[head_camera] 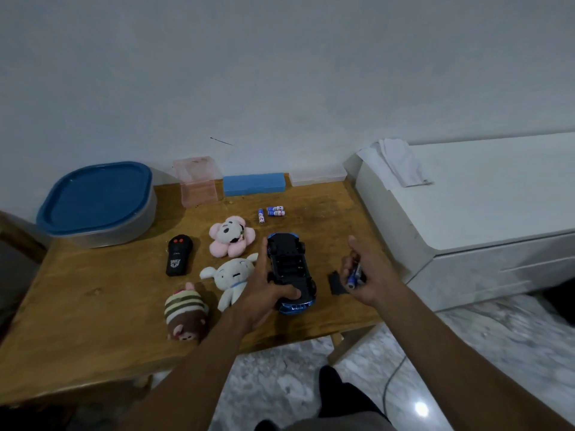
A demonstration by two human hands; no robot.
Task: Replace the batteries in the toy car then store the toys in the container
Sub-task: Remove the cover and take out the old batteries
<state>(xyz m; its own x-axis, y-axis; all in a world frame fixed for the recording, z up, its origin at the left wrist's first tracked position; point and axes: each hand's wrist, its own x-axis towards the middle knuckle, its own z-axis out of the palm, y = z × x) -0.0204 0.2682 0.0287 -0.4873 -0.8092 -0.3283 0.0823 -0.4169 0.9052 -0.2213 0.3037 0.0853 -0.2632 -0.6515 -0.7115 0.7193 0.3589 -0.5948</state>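
Note:
The blue toy car [287, 262] lies upside down over the wooden table [93, 306], its battery bay open and empty-looking. My left hand [264, 293] grips the car from the left and underneath. To the right, my right hand [364, 275] holds a few batteries [354, 273]. A small black battery cover [336, 283] lies on the table beside that hand. Three more batteries [270, 212] rest farther back. The grey container [124, 234] with a blue lid [96, 199] stands at the back left.
A black remote [178, 259], a pink flower plush [231, 235], a white plush [231, 276] and a striped brown plush [186, 314] lie left of the car. A pink clear box [199, 181], a blue box [253, 183] and a clear case [317, 175] line the wall. A white bed [466, 206] stands right.

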